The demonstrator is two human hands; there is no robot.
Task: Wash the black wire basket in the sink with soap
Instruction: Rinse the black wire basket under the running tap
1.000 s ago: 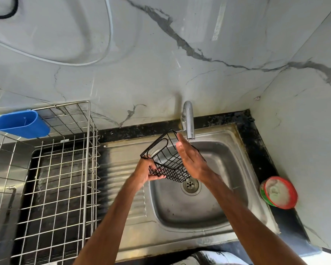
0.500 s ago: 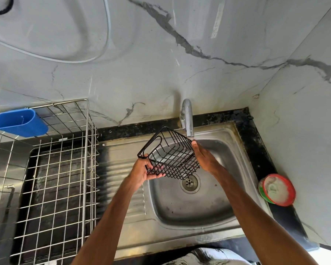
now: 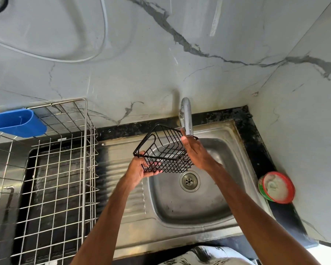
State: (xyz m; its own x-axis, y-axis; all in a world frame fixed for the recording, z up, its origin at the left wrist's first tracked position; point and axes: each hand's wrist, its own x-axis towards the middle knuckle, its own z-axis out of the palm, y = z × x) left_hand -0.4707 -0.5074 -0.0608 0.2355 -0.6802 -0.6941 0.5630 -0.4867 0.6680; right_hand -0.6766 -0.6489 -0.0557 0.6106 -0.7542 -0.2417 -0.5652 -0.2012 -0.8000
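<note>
1. Two bare forearms reach in from the bottom edge over a stainless-steel sink. Its squarish basin is dull and streaked, with a ribbed draining board on the left.
2. A round perforated drain sits in the basin floor.
3. The black wire basket is held in the air over the basin, beyond the drain. It is a tilted rectangular frame of thin rods with a criss-cross mesh bottom.
4. The left hand grips its lower left corner, fingers curled round the wires.
5. The right hand lies flat against the basket's right end, fingers straight.
6. On the speckled black stone counter to the right stands a round red-rimmed tub of white paste.
7. To the left is a shiny square-grid wire rack, with a blue oval plastic cup on its far rim.
8. A curved chrome tap ends just above the right hand, against a glossy grey-veined marble wall.
</note>
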